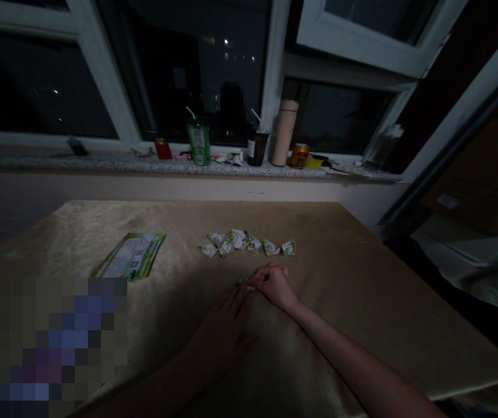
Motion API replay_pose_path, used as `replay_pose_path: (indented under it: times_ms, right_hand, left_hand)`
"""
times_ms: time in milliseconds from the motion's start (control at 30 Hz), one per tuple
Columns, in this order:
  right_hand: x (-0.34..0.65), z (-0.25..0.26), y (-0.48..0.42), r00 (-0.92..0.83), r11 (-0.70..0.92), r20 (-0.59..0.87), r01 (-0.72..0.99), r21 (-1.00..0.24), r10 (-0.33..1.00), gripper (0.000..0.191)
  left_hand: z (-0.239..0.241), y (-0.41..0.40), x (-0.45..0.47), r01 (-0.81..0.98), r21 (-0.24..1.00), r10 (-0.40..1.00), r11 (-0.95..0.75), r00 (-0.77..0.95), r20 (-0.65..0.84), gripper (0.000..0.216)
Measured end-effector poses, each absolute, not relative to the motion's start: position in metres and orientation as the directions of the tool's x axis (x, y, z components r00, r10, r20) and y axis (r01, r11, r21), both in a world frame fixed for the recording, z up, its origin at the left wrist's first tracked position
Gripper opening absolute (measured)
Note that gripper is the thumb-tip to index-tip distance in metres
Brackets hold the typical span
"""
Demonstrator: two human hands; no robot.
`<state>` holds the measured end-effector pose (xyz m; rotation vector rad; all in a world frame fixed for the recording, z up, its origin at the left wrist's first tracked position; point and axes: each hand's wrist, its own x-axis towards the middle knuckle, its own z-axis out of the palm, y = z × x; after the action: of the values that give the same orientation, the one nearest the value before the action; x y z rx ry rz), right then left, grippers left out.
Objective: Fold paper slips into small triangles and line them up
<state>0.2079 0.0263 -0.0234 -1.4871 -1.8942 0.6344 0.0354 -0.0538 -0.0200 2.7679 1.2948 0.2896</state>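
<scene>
My left hand (223, 331) lies on the tan table (362, 278) with its fingers stretched toward a small green and white folded paper piece (244, 283). My right hand (275, 284) is curled, fingers pinched on that same piece. Just beyond the hands sits a row of several small folded paper triangles (244, 242). A flat green printed sheet stack (129, 255) lies to the left of them.
A stone windowsill (101, 162) runs behind the table, carrying a green drink carton with straw (199, 142), a dark cup (257, 148), a tall beige flask (284, 132), an orange can (299, 155) and a red can (162, 149). Dark windows stand above. Clutter lies at right.
</scene>
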Motion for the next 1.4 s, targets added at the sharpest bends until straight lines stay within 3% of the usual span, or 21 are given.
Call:
replay_pose_path:
  times_ms: [267,467,533,633,700,800,1400]
  right_hand:
    - [0.209,-0.026,0.025,-0.142,0.258,0.221,0.674,-0.692,0.965,0.012]
    - [0.222,-0.027,0.022,-0.245,0.406,0.326,0.468,-0.785,0.913,0.019]
    - [0.228,-0.021,0.015,-0.354,0.528,0.397,0.48,-0.7,0.847,0.02]
    - [0.236,-0.012,0.0,-0.527,0.681,0.43,0.565,-0.466,0.733,0.022]
    - [0.239,-0.01,-0.009,-0.608,0.738,0.423,0.597,-0.314,0.672,0.026]
    - [0.24,-0.012,-0.019,-0.638,0.744,0.405,0.638,-0.2,0.655,0.03]
    - [0.238,-0.019,-0.022,-0.582,0.697,0.439,0.699,-0.161,0.685,0.03]
  left_hand:
    - [-0.019,-0.054,0.032,0.734,0.208,0.762,-0.646,0.634,0.131,0.068]
    - [-0.02,-0.054,0.032,0.732,0.242,0.769,-0.636,0.626,0.129,0.079]
    - [-0.02,-0.054,0.033,0.733,0.254,0.773,-0.631,0.619,0.135,0.081]
    - [-0.02,-0.053,0.034,0.723,0.259,0.767,-0.641,0.622,0.16,0.082]
    - [-0.02,-0.053,0.034,0.72,0.249,0.761,-0.648,0.626,0.169,0.081]
    - [-0.02,-0.053,0.033,0.724,0.223,0.758,-0.652,0.632,0.162,0.079]
    - [-0.013,-0.048,0.031,0.746,0.136,0.759,-0.651,0.639,0.129,0.074]
